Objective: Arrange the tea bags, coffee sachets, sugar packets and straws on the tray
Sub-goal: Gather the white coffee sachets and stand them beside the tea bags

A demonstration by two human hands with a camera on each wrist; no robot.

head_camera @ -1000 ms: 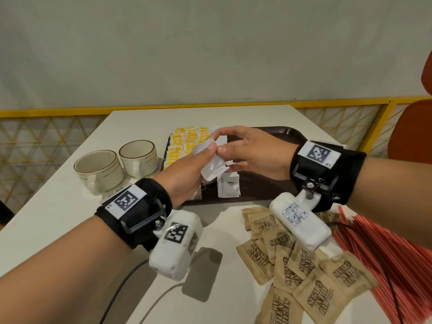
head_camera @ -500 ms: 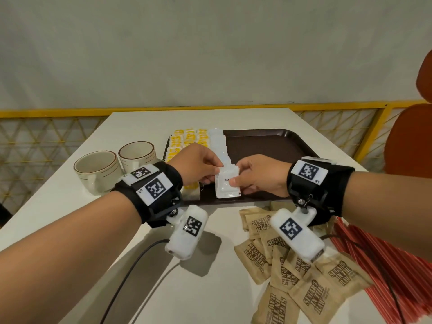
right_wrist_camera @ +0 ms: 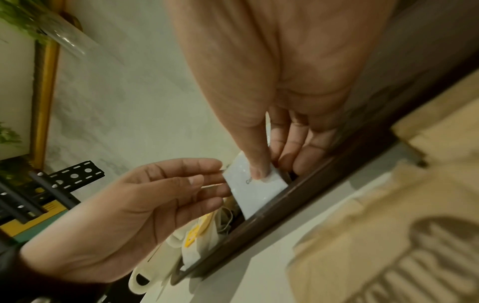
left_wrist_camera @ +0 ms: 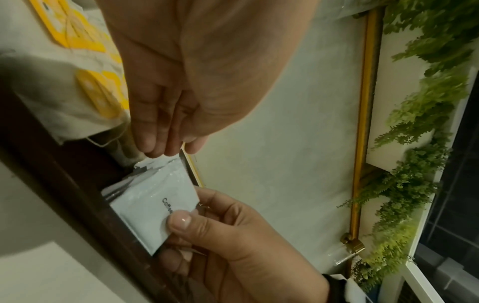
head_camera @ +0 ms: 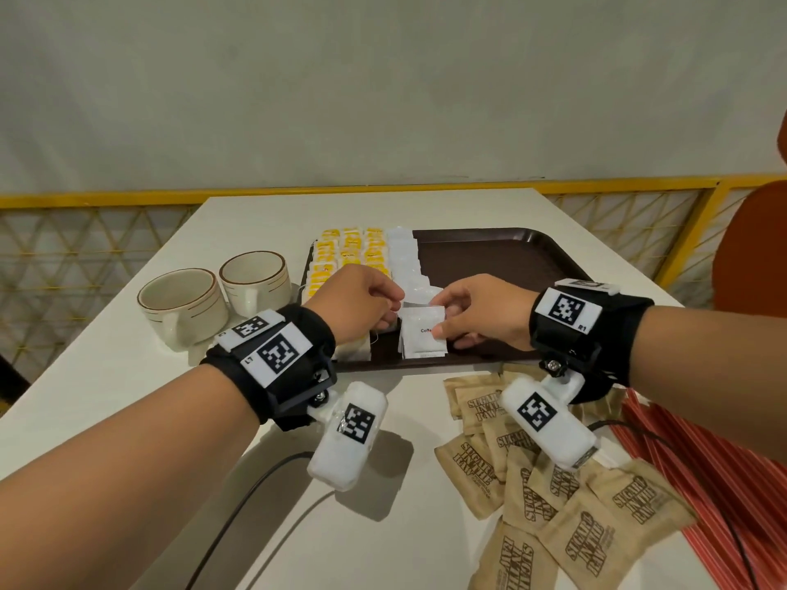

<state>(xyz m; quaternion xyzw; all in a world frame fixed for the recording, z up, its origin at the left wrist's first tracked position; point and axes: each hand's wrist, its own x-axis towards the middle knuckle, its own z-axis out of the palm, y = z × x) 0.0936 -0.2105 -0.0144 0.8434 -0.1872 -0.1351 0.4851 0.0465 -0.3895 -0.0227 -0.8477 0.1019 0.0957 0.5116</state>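
Note:
A brown tray [head_camera: 502, 266] holds rows of yellow tea bags [head_camera: 349, 257] at its left and a column of white coffee sachets [head_camera: 404, 257] beside them. At the tray's near rim a small stack of white coffee sachets [head_camera: 419, 338] leans up on edge. My right hand [head_camera: 438, 330] pinches the front sachet [left_wrist_camera: 150, 205], thumb on its face and fingers behind. My left hand [head_camera: 394, 308] holds the stack's left edge [right_wrist_camera: 256, 192] between its fingertips. Brown sugar packets [head_camera: 553, 504] lie loose on the table in front of the tray. Red striped straws [head_camera: 702, 462] lie at the right.
Two cream cups [head_camera: 187, 304] [head_camera: 255, 278] stand left of the tray. The tray's right half is bare. A yellow railing [head_camera: 596, 185] runs behind the white table [head_camera: 106, 376], and an orange chair [head_camera: 749, 249] is at the right. Cables trail near the table's front.
Both hands came down from above the tray to its near rim and set the white sachets there. In the last half second they have barely moved.

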